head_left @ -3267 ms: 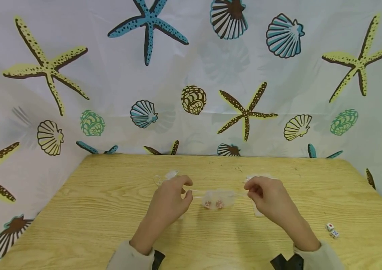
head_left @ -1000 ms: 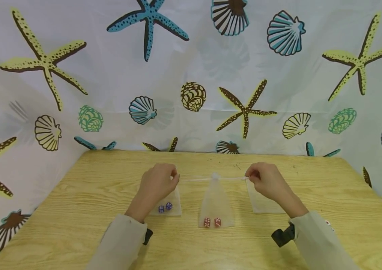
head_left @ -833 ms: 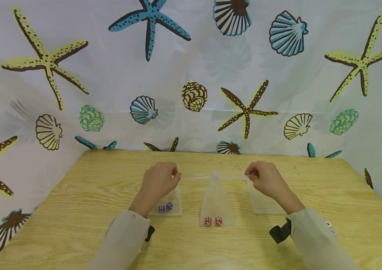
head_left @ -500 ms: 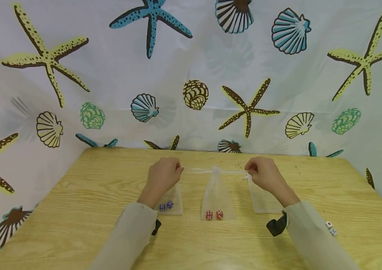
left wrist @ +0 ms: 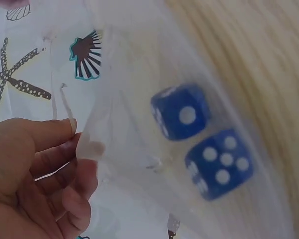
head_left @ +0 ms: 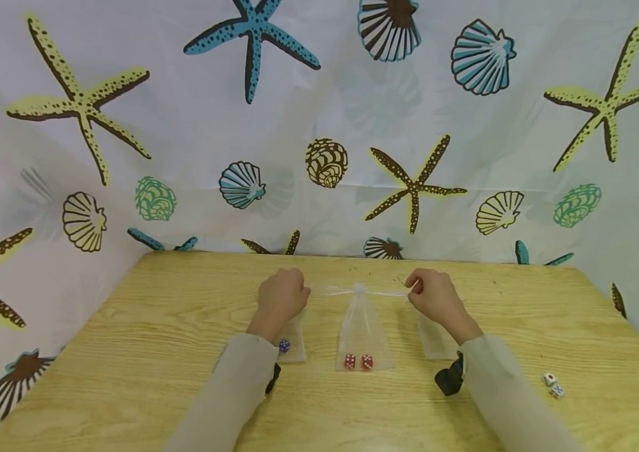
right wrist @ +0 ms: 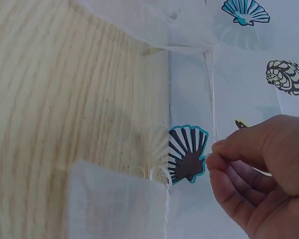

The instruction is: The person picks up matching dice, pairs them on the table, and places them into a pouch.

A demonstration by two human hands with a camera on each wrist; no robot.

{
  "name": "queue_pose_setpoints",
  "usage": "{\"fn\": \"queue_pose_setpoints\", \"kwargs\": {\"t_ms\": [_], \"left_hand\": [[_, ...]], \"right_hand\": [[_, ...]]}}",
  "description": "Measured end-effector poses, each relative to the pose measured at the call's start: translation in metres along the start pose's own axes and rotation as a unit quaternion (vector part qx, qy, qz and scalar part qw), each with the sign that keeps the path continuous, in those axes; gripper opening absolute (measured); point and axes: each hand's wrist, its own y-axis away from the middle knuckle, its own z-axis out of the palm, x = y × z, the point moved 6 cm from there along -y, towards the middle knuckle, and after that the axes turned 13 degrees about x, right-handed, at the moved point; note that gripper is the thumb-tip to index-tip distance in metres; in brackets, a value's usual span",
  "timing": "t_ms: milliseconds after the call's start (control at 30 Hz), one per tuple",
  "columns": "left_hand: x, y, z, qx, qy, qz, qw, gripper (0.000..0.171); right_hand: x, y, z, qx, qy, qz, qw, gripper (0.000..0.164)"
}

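A sheer white drawstring bag [head_left: 361, 329] lies on the table between my hands, its neck gathered tight. Two red dice [head_left: 350, 361] show through its bottom. Thin white drawstrings [head_left: 384, 294] run out sideways from the neck. My left hand [head_left: 282, 298] pinches the left string end between thumb and forefinger, as the left wrist view shows. The right string [right wrist: 213, 109] ends at the thumb and fingertip of my right hand [head_left: 434, 298], which pinches it. Behind my left forearm lies another sheer bag [head_left: 297, 333], with blue dice [left wrist: 222, 164] inside.
A third sheer bag [right wrist: 117, 204] lies partly hidden under my right hand. Two white dice [head_left: 557, 391] sit on the wooden table [head_left: 144, 351] at the right. A curtain [head_left: 319, 113] printed with starfish and shells stands behind and at both sides.
Earlier, both hands held the bag's strings with the bag raised; it has since come down flat and its neck has drawn tight. In the last half second, my hands have moved slightly inward.
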Motion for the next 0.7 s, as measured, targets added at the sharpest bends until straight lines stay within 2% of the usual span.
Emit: {"fn": "queue_pose_setpoints", "kwargs": {"t_ms": [67, 300, 400, 500, 700], "left_hand": [[0.003, 0.0, 0.002, -0.003, 0.0, 0.002, 1.0, 0.029], [0.01, 0.002, 0.009, -0.019, -0.002, 0.01, 0.9998, 0.041], [0.012, 0.003, 0.01, -0.025, 0.001, 0.012, 0.9996, 0.039], [0.013, 0.005, 0.008, -0.03, 0.004, 0.014, 0.9995, 0.037], [0.014, 0.008, -0.002, -0.027, -0.005, 0.022, 0.9994, 0.046]], "right_hand": [[0.0, -0.001, 0.003, -0.002, 0.0, 0.0, 1.0, 0.015], [0.002, 0.002, 0.011, -0.024, 0.003, 0.007, 1.0, 0.011], [0.002, 0.003, 0.01, -0.025, 0.001, 0.008, 1.0, 0.012], [0.0, 0.003, 0.007, -0.024, 0.002, 0.002, 1.0, 0.012], [0.003, 0.004, -0.002, -0.017, -0.003, -0.019, 1.0, 0.014]]}}
